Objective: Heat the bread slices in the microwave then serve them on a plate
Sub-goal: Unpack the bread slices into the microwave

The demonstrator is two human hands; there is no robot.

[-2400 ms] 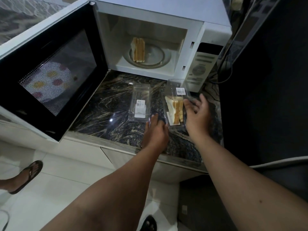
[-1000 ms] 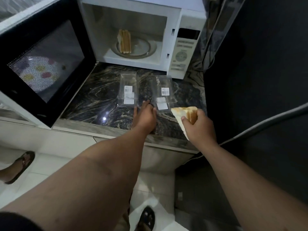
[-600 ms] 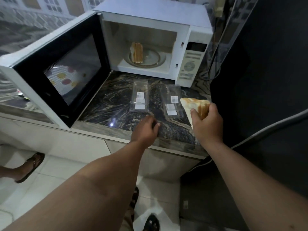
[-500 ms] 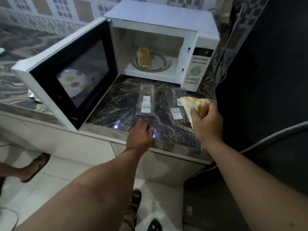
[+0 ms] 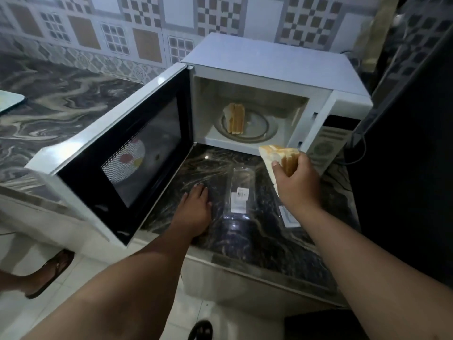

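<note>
- Head view: the right hand (image 5: 297,182), at about 3 o'clock from the frame's centre, is gripping a stack of bread slices (image 5: 280,157); its grip is curling around the stack's lower end, thumb on the near white face, with the crusts pointing up toward 11 o'clock.
- The held stack is hanging in the air just in front of the lower right corner of the microwave (image 5: 274,77) opening, above the tabletop (image 5: 245,241).
- The microwave door (image 5: 130,153) is standing wide open toward 9 o'clock, and a second stack of slices (image 5: 235,118) is standing on edge on the left part of the glass turntable (image 5: 259,125) inside.
- The left hand (image 5: 195,212) is resting palm-down on the dark marbled tabletop near 6 o'clock of the opening, its grip flat and relaxed, holding nothing.
- A clear plastic package (image 5: 240,195) with a white label is lying flat on the tabletop between the two hands; another one (image 5: 289,215) is showing partly beneath the right wrist.
- At 8 o'clock, a sandalled foot (image 5: 50,274) is standing on the pale floor tiles.
</note>
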